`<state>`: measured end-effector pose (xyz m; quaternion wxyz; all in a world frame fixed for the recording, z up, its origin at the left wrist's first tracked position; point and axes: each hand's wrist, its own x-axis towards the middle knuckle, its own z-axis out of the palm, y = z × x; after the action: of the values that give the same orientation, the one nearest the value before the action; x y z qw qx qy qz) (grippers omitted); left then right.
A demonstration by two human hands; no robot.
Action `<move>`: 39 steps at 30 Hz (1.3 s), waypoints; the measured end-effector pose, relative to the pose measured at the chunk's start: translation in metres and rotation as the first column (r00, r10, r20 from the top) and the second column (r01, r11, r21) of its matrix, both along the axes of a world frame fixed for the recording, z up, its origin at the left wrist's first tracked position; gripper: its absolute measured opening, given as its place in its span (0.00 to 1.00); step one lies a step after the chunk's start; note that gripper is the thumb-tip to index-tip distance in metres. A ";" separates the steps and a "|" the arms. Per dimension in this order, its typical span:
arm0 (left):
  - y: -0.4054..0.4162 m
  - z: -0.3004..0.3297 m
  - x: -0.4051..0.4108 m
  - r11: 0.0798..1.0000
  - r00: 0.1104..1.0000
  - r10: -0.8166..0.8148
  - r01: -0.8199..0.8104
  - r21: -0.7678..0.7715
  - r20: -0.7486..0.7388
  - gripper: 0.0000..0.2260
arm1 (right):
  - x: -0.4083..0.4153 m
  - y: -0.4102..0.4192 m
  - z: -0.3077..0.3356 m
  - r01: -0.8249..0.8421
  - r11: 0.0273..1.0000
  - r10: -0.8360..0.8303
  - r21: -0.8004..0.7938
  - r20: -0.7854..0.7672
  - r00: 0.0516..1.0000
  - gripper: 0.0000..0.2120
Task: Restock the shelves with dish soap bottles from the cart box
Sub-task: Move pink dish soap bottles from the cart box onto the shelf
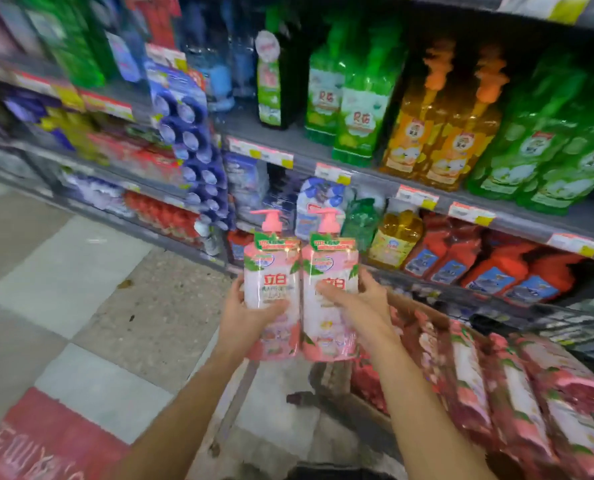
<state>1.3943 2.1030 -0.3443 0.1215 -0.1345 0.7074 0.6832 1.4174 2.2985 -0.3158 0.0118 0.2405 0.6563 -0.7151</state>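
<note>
The person is holding a twin pack of pink dish soap bottles (300, 299) upright in front of the shelves (375, 171), above the floor and just left of the cart box (496, 386), where more pink packs are lying. The left hand (250, 311) is gripping the left bottle and the right hand (361, 299) is gripping the right one, fingers curled around the sides. I judge the carrying step is going on. The next move is asking for a free place on a shelf, which I cannot see clearly here.
</note>
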 end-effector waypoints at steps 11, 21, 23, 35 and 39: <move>-0.203 0.065 -0.013 0.963 0.945 0.262 -0.268 -0.005 -0.195 0.28 | -0.081 -0.189 0.060 -0.256 0.964 0.266 0.075 -0.175 0.948 0.24; -0.363 0.133 -0.082 0.893 0.848 0.371 -0.438 -0.106 -0.379 0.26 | -0.183 -0.358 0.095 -0.352 0.936 0.339 0.019 -0.325 0.883 0.22; -0.396 0.146 -0.110 0.873 0.831 0.368 -0.463 -0.151 -0.418 0.26 | -0.213 -0.392 0.101 -0.363 0.932 0.345 0.014 -0.344 0.873 0.21; -0.572 0.214 -0.289 0.836 0.783 0.315 -0.496 -0.232 -0.537 0.21 | -0.405 -0.565 0.178 -0.418 0.907 0.379 0.050 -0.529 0.759 0.23; -0.623 0.240 -0.342 0.833 0.764 0.283 -0.495 -0.247 -0.580 0.23 | -0.454 -0.611 0.203 -0.418 0.907 0.367 0.040 -0.560 0.743 0.22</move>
<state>1.0523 1.4804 -0.1046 -0.2507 -0.1125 0.7884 0.5504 0.9635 1.6873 -0.1126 -0.0184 -0.1221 0.6346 -0.7629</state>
